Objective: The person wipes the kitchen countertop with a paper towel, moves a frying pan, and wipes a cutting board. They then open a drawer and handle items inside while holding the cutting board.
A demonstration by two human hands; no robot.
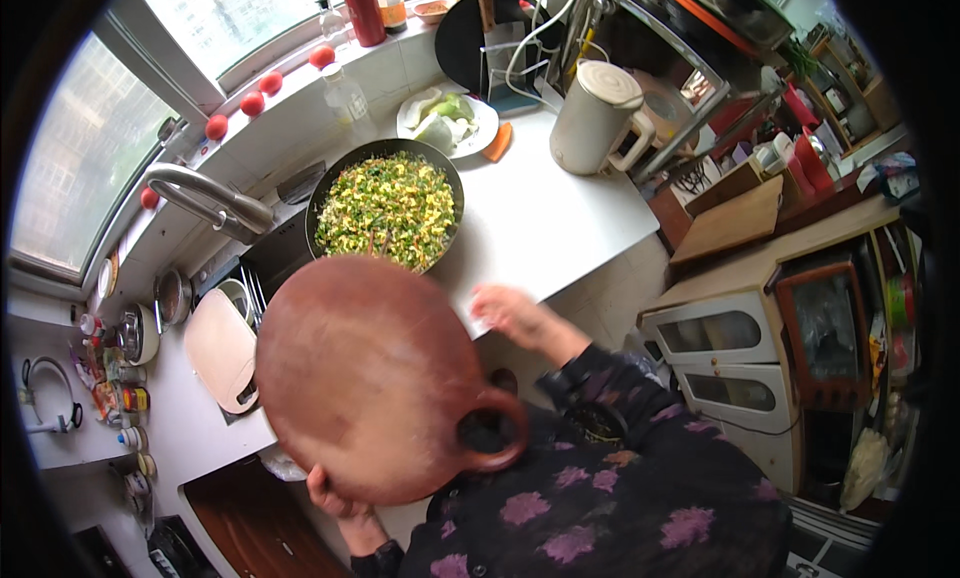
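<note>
My left hand grips the lower edge of a round reddish-brown wooden board with a ring-shaped handle. The board is held up in front of my body and covers part of the sink and counter edge. Just beyond its upper rim stands a wide dark pan, filled with a chopped mix of green and yellow pieces. What look like chopsticks stick into the mix, partly hidden by the board. To the right of the board, my right hand is blurred near the counter's front edge; its fingers are unclear.
A plate of pale green vegetable pieces and an electric kettle stand on the white counter. The faucet arches over the sink on the left. A pale cutting board leans beside it. Red tomatoes line the windowsill.
</note>
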